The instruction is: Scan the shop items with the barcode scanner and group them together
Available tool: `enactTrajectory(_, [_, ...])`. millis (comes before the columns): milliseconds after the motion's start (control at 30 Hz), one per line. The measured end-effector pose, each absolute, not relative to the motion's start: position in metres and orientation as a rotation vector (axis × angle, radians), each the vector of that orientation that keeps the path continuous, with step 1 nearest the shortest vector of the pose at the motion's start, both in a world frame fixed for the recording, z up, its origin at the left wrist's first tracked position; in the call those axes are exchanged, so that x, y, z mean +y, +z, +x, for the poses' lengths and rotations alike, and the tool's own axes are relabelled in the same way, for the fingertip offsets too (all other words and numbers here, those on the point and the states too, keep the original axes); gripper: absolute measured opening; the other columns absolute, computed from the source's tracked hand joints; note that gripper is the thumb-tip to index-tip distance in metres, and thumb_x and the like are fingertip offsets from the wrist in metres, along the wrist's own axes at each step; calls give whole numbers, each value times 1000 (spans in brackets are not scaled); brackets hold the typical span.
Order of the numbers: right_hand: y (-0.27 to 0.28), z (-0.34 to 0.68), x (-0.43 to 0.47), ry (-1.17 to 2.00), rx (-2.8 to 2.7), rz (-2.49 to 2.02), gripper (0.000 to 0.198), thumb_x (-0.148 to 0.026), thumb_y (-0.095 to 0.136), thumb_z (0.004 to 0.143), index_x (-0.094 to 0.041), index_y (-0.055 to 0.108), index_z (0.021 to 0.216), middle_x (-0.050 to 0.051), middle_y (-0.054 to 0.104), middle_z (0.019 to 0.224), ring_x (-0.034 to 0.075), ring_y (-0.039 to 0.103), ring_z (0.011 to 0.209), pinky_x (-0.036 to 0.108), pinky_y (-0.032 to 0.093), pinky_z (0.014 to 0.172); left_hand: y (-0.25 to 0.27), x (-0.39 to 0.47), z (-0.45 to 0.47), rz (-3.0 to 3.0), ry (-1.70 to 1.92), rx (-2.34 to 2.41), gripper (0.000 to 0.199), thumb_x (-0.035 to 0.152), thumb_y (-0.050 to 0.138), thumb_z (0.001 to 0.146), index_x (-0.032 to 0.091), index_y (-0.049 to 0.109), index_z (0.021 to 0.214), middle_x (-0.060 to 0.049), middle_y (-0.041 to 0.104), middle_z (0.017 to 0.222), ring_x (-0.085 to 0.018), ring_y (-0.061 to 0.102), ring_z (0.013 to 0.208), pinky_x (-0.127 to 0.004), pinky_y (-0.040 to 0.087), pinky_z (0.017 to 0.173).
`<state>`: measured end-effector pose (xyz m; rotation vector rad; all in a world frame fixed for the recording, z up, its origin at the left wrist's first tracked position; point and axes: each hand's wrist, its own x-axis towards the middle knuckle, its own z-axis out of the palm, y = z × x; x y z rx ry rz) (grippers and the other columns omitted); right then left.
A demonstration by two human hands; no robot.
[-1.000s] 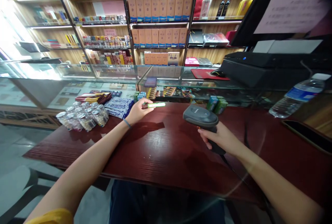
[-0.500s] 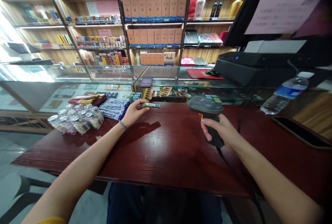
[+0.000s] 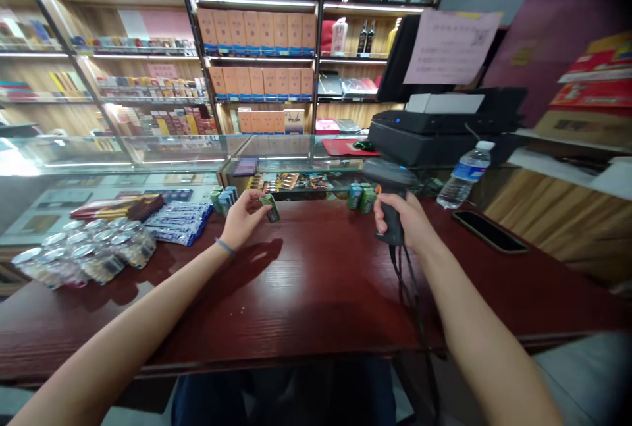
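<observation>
While a little green pack (image 3: 270,208) sits pinched between the thumb and fingers of my left hand (image 3: 244,215), its long axis slants from about eleven o'clock down to five, raised off the dark red table (image 3: 306,301). From the hand it juts out toward two o'clock, on the side facing the handheld scanner (image 3: 392,187), which is well apart from it, between two and three o'clock. My left hand is plainly the nearer one, being on the pack; my right hand (image 3: 407,218) is wrapped round the scanner's grip, the scanner's head reaching toward nine o'clock, so a bare stretch of tabletop separates the two. A black cable (image 3: 419,307) drops from the grip toward half past five. Green and blue packs (image 3: 361,197) stand at ten o'clock from my right hand, and a second cluster of small packs (image 3: 224,200) lies just beside my left, also at ten. Farther out, at nine from that hand, I have blue-and-white sachets (image 3: 178,220), then silver-lidded jars (image 3: 89,253) between eight and nine. At two o'clock from my right hand is a water bottle (image 3: 465,176), with a phone (image 3: 488,232) lying flat near three.
</observation>
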<state>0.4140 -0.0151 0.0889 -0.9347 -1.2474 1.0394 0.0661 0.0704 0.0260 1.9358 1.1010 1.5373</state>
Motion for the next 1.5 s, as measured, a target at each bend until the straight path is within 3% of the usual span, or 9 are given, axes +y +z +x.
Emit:
enactTrajectory(133, [94, 433, -13, 994, -1191, -915, 19, -36, 67, 80, -25, 55, 90, -7, 56, 53, 12, 48, 36, 24, 41, 36, 27, 82, 101, 1967, 1529, 1072, 32, 39, 71, 80, 22, 60, 105, -3, 67, 104, -19, 67, 96, -35, 55, 88])
enactTrajectory(300, [95, 444, -10, 972, -1152, -912, 21, -39, 66, 78, -25, 53, 86, -7, 56, 54, 11, 49, 36, 23, 42, 36, 21, 93, 157, 2009, 1466, 975, 27, 37, 70, 81, 22, 62, 102, -3, 67, 102, -19, 66, 95, -33, 56, 82])
enactTrajectory(633, [92, 453, -4, 979, -1097, -871, 24, -40, 68, 77, -25, 53, 89, -8, 56, 53, 11, 48, 35, 23, 42, 34, -3, 99, 259, 2202, 1363, 833, 14, 19, 69, 82, 20, 65, 96, -5, 61, 98, -19, 61, 92, -33, 55, 79])
enactTrajectory(933, [88, 464, -1, 965, -1065, -811, 24, -40, 67, 79, -25, 54, 92, -7, 57, 54, 11, 49, 35, 23, 43, 35, -16, 112, 308, 2170, 1345, 786, 18, 14, 70, 81, 20, 66, 98, -6, 54, 99, -18, 59, 89, -32, 55, 76])
enactTrajectory(1233, [92, 461, -4, 964, -1054, -792, 24, -40, 67, 79, -25, 54, 92, -7, 56, 53, 11, 48, 35, 22, 43, 35, -17, 114, 319, 2260, 1300, 801, 30, 11, 66, 82, 23, 63, 109, -6, 55, 102, -20, 58, 95, -34, 53, 82])
enactTrajectory(1500, [91, 462, -3, 990, -1043, -756, 16, -34, 64, 83, -23, 56, 90, -7, 57, 52, 11, 48, 34, 23, 43, 34, -22, 121, 337, 2257, 1399, 816, 28, 10, 68, 82, 20, 63, 107, -7, 56, 104, -19, 58, 95, -32, 54, 83])
